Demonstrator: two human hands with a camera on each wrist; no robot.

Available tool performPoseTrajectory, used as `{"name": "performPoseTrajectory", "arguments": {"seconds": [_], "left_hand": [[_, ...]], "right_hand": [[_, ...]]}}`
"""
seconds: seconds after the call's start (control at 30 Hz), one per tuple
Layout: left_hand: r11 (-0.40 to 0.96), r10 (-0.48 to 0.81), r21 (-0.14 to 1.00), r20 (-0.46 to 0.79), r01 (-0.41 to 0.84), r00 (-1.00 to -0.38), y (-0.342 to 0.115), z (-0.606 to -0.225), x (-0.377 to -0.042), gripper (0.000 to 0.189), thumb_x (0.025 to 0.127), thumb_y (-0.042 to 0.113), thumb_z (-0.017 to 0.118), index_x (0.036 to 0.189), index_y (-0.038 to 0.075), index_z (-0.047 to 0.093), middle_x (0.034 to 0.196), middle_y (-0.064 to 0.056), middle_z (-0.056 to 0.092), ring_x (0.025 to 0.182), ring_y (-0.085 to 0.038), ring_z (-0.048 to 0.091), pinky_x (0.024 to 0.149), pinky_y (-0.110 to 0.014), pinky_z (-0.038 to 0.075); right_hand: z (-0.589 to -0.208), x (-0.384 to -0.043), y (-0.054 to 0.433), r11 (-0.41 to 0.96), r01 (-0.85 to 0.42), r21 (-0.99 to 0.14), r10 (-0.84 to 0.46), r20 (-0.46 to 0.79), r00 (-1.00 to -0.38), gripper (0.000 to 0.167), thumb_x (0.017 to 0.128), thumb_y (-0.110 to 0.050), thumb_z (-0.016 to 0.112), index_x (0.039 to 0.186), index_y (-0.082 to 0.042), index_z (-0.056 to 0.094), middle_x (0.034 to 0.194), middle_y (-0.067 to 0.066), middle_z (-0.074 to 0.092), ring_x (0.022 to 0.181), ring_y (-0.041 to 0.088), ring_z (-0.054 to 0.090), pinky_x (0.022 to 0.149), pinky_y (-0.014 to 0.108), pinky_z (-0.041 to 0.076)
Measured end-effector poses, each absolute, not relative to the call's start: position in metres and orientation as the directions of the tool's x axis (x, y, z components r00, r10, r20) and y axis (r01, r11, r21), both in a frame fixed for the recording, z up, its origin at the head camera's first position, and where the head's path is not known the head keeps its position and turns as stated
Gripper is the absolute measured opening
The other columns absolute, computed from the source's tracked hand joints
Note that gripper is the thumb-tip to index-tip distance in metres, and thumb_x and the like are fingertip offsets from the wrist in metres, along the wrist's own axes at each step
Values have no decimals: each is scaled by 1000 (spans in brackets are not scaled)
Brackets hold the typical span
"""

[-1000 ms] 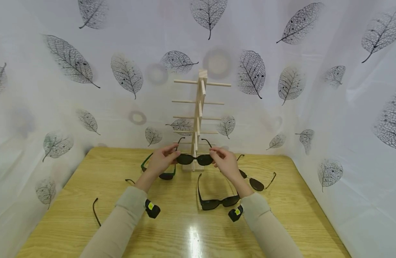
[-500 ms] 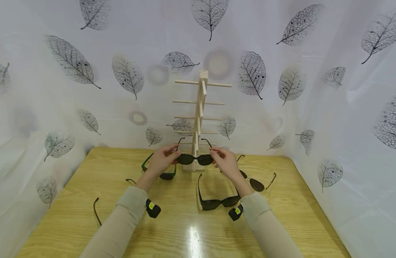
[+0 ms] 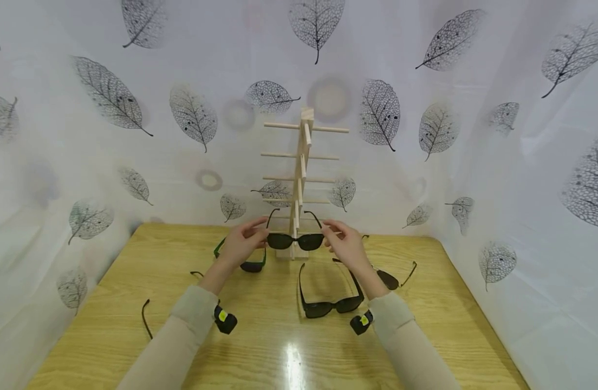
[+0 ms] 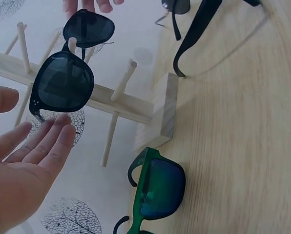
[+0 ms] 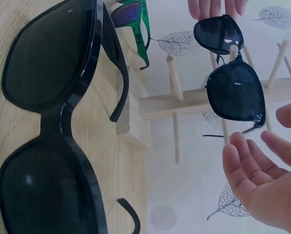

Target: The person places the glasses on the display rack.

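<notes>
By the far edge of the yellow wooden surface, black dark-lensed sunglasses rest on a pale wooden peg rack between your left hand and right hand, fingers loosely spread, gripping nothing.

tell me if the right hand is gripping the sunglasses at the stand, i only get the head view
Observer: The right wrist view shows the right hand with fingers spread beside the sunglasses, not curled round them.
Operator: ok what's at their middle, between the two sides
Observer: Both wrist views show the tip of a wooden peg there.
Operator: and what does the left wrist camera add about the green-framed pair
Observer: Up close, it shows a blue-green tint that looks plain dark from the head.
</notes>
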State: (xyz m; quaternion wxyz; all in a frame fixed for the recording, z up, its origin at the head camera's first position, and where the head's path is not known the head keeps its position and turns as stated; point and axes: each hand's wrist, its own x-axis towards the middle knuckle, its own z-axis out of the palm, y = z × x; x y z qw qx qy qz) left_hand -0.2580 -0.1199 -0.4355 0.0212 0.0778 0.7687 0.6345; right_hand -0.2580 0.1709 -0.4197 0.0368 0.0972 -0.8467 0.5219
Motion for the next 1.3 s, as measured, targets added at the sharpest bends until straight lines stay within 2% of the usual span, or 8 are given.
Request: {"name": "performPoseTrajectory", "arguments": {"seconds": [0.1, 0.3, 0.4, 0.63, 0.77, 0.93, 1.13, 1.3], "left_hand": [[216, 143, 970, 85, 115, -986, -125, -435, -250, 49, 108, 21, 62, 155, 8, 53, 135, -25, 69, 117, -45, 71, 97, -40, 62], [256, 144, 955, 117, 151, -983, -134, -442, -231, 44, 105, 18, 65, 146, 4, 61, 130, -27, 70, 110, -38, 75, 94, -47, 63], [265, 175, 950, 119, 164, -977, -134, -445, -221, 41, 105, 17, 66, 143, 2, 62, 130, -28, 70, 110, -36, 75, 93, -49, 63], [265, 253, 948, 107, 175, -962, -124, -454, -203, 39, 103, 18, 71, 138, 3, 66, 121, -20, 74, 105, -27, 76, 86, -27, 62], [274, 311, 946, 84, 174, -947, -116, -460, -195, 38, 104, 21, 70, 138, 5, 66, 117, -17, 75, 101, -24, 76, 85, -28, 61], [272, 385, 941, 84, 200, -919, -104, -467, -185, 39, 105, 21, 68, 140, 5, 65, 115, -14, 76, 102, -29, 76, 84, -27, 60], [249, 431, 946, 83, 207, -899, -91, -480, -179, 38, 105, 20, 67, 139, 3, 65, 113, -23, 75, 100, -39, 75, 81, -23, 59], [249, 430, 945, 89, 213, -898, -78, -491, -177, 38, 104, 16, 67, 137, -1, 65, 110, -24, 76, 94, -30, 76, 79, -23, 59]], "right_hand": [[-428, -261, 180, 428, -203, -881, -111, 172, -979, 43, 110, -25, 59, 146, -2, 61, 129, 25, 67, 81, 6, 66, 72, 24, 59], [-436, -250, 200, 446, -233, -864, -97, 212, -972, 39, 108, -28, 63, 139, -5, 67, 125, 21, 71, 86, 11, 71, 74, 28, 62], [-438, -243, 209, 452, -225, -863, -92, 205, -974, 38, 107, -28, 64, 137, -5, 68, 126, 20, 70, 85, 7, 70, 73, 26, 61], [-449, -228, 227, 469, -217, -856, -94, 196, -976, 34, 107, -25, 65, 133, -5, 71, 121, 21, 72, 83, 1, 68, 76, 29, 63], [-454, -216, 234, 468, -193, -862, -88, 172, -981, 34, 107, -26, 65, 133, -5, 71, 119, 19, 74, 88, 3, 68, 79, 29, 63], [-461, -201, 239, 474, -179, -862, -70, 166, -984, 31, 106, -26, 66, 131, -8, 73, 119, 15, 76, 94, 16, 73, 81, 35, 64], [-470, -188, 249, 508, -189, -840, -62, 183, -981, 29, 106, -22, 67, 127, -4, 74, 111, 20, 76, 86, 14, 71, 73, 28, 62], [-479, -179, 255, 538, -166, -826, -48, 167, -985, 29, 105, -22, 69, 126, -3, 74, 103, 16, 76, 85, 18, 70, 69, 23, 58]]}}
